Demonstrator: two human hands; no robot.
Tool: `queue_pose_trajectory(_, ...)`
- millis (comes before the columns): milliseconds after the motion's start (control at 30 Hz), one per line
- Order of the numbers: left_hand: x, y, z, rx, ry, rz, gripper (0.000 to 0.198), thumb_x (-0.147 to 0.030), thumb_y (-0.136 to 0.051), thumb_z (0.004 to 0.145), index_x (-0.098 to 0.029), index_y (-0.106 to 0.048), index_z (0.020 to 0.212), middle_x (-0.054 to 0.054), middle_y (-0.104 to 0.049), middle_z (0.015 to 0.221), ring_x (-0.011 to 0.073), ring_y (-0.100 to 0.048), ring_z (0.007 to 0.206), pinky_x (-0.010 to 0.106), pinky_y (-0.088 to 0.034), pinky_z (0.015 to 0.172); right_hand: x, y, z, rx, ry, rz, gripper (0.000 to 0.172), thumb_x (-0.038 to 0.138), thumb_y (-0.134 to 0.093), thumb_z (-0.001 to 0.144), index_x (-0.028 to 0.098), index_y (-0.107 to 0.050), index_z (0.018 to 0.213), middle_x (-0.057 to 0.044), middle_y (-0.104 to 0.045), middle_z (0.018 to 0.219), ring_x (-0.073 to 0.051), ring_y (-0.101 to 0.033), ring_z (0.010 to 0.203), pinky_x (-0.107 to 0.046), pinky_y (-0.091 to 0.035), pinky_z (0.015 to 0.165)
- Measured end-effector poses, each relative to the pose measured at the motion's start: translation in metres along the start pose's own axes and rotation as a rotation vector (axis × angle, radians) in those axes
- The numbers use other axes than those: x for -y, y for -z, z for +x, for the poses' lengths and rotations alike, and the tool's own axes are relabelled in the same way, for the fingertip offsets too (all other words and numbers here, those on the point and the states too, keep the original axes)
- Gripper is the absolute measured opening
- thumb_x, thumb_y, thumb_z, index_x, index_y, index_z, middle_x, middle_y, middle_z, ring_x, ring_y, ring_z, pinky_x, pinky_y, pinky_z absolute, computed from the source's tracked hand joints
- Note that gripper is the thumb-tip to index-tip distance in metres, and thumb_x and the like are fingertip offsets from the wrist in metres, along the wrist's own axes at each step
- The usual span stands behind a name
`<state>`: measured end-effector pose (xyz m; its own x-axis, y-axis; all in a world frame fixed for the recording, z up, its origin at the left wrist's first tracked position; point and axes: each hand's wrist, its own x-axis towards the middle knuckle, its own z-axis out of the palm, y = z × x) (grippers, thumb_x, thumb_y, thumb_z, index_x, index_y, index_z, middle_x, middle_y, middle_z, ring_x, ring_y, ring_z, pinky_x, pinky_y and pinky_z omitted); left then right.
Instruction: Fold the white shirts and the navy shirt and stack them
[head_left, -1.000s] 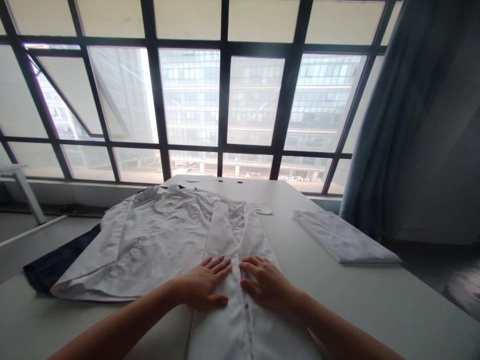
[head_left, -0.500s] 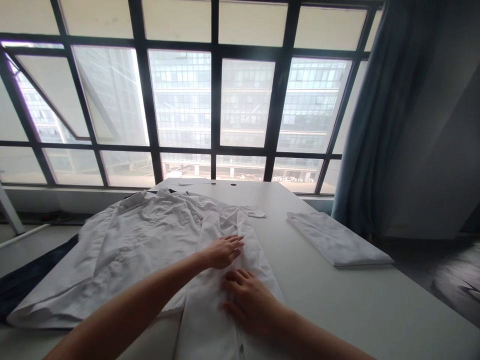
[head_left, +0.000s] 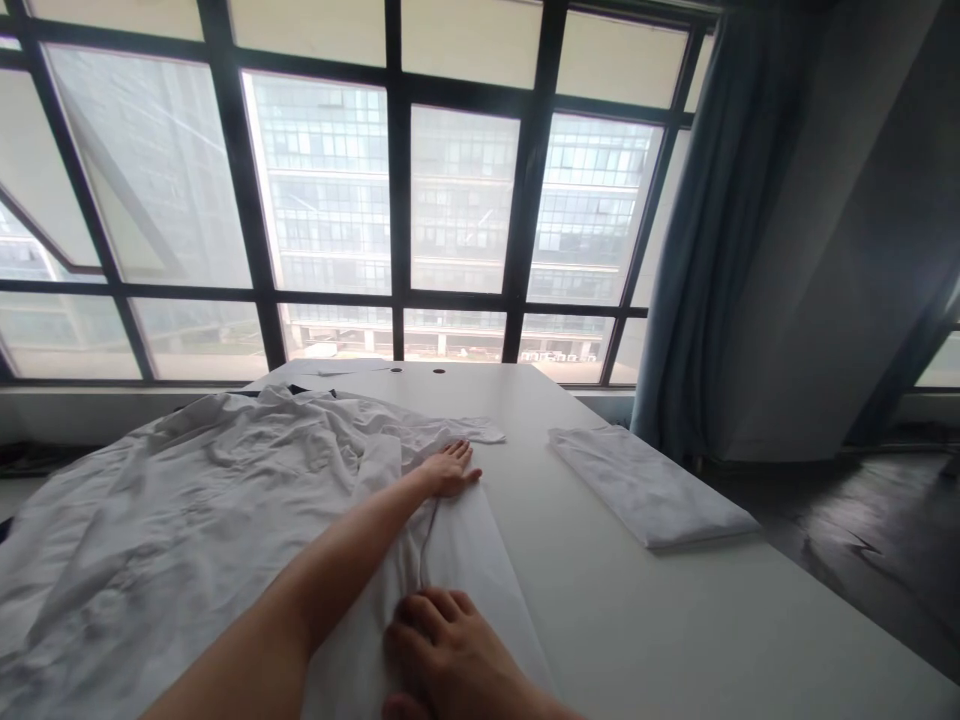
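Observation:
A wide, wrinkled white garment (head_left: pixel 225 520) is spread over the left part of the table, with a smoother folded strip along its right side. My left hand (head_left: pixel 452 468) lies flat on the far part of this strip, its fingers stretched out and spread. Closer to me, my right hand (head_left: pixel 457 650) rests on the strip with bent fingers pressed together on a crease of the cloth. Its thumb shows only partly at the bottom edge. The forearm of my left arm crosses over the garment.
On the right of the white table (head_left: pixel 630 620) lies a flat folded white cloth (head_left: pixel 652 485). Some papers (head_left: pixel 337 367) are at the table's far edge, near two round dark holes. Behind stand large windows (head_left: pixel 465 200) and a blue-grey curtain (head_left: pixel 712 250).
My left hand has slid away along the strip and flattened. My right hand has come nearer to me, its fingers now more bent. The view has shifted to the right.

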<state>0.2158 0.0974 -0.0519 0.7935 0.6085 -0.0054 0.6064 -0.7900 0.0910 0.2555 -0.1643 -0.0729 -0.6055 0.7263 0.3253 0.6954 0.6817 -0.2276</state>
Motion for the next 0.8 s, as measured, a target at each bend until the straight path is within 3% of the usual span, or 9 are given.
queue_pose_trajectory(167, 0.010, 0.001, 0.027, -0.013, 0.032, 0.011, 0.067, -0.051, -0.023, 0.103, -0.005, -0.028, 0.152, 0.020, -0.017, 0.160, 0.0297, -0.013, 0.149, 0.049, -0.016, 0.119, 0.005, 0.015, 0.001, 0.009, -0.001, 0.036, 0.047, 0.055, -0.060, 0.087, 0.020, -0.058, 0.119, -0.009, -0.060, 0.123, -0.027, -0.052, 0.111, -0.042, -0.039, 0.099)
queue_pose_trajectory(300, 0.008, 0.011, 0.021, -0.044, 0.044, 0.000, 0.066, -0.048, -0.022, 0.104, -0.005, -0.025, 0.153, 0.021, -0.015, 0.160, 0.0297, -0.011, 0.149, 0.049, -0.016, 0.119, 0.011, 0.029, 0.002, 0.024, -0.028, 0.057, 0.042, 0.047, -0.063, 0.086, 0.021, -0.058, 0.119, -0.008, -0.061, 0.121, -0.027, -0.052, 0.110, -0.042, -0.039, 0.097)
queue_pose_trajectory(367, 0.009, 0.019, 0.003, -0.072, 0.019, -0.021, 0.069, -0.051, -0.019, 0.104, -0.005, -0.021, 0.155, 0.019, -0.012, 0.161, 0.0283, -0.008, 0.150, 0.046, -0.014, 0.120, 0.014, 0.033, 0.001, 0.034, -0.034, 0.063, 0.042, 0.046, -0.064, 0.086, 0.022, -0.058, 0.119, -0.007, -0.060, 0.123, -0.026, -0.052, 0.110, -0.042, -0.039, 0.098)
queue_pose_trajectory(467, 0.017, 0.024, -0.045, -0.095, -0.086, -0.067, 0.075, -0.059, -0.019, 0.101, -0.008, -0.021, 0.156, 0.016, -0.010, 0.162, 0.0267, -0.005, 0.150, 0.042, -0.012, 0.121, 0.018, 0.038, 0.000, 0.043, -0.056, 0.078, 0.042, 0.047, -0.062, 0.088, 0.023, -0.058, 0.122, -0.007, -0.059, 0.126, -0.027, -0.050, 0.114, -0.042, -0.037, 0.100)
queue_pose_trajectory(533, 0.028, 0.020, -0.085, -0.095, -0.148, -0.060, 0.075, -0.063, -0.024, 0.100, -0.013, -0.024, 0.156, 0.012, -0.010, 0.163, 0.0260, -0.004, 0.150, 0.040, -0.010, 0.121, 0.020, 0.040, 0.001, 0.047, -0.074, 0.079, 0.041, 0.046, -0.061, 0.089, 0.023, -0.058, 0.122, -0.008, -0.059, 0.126, -0.028, -0.050, 0.114, -0.044, -0.037, 0.101)
queue_pose_trajectory(633, 0.052, 0.010, -0.136, -0.058, -0.100, -0.019, 0.078, -0.065, -0.028, 0.098, -0.013, -0.024, 0.156, 0.012, -0.007, 0.163, 0.0278, -0.003, 0.150, 0.041, -0.008, 0.121, 0.023, 0.043, 0.004, 0.067, -0.082, 0.059, 0.040, 0.045, -0.059, 0.089, 0.021, -0.059, 0.122, -0.011, -0.059, 0.126, -0.029, -0.050, 0.114, -0.046, -0.037, 0.100)
queue_pose_trajectory(700, 0.068, 0.004, -0.152, -0.030, -0.021, -0.008, 0.080, -0.065, -0.026, 0.098, -0.010, -0.022, 0.156, 0.014, -0.007, 0.162, 0.0286, -0.004, 0.150, 0.043, -0.008, 0.121, 0.024, 0.044, 0.006, 0.081, -0.088, 0.048, 0.041, 0.045, -0.059, 0.089, 0.021, -0.059, 0.122, -0.012, -0.058, 0.126, -0.029, -0.049, 0.114, -0.047, -0.036, 0.100)
queue_pose_trajectory(800, 0.086, 0.002, -0.147, -0.021, 0.106, -0.009, 0.082, -0.065, -0.024, 0.098, -0.008, -0.019, 0.156, 0.015, -0.006, 0.162, 0.0284, -0.005, 0.150, 0.042, -0.008, 0.121, 0.025, 0.044, 0.006, 0.094, -0.104, 0.054, 0.042, 0.046, -0.057, 0.090, 0.021, -0.058, 0.124, -0.011, -0.057, 0.127, -0.029, -0.049, 0.114, -0.047, -0.036, 0.101)
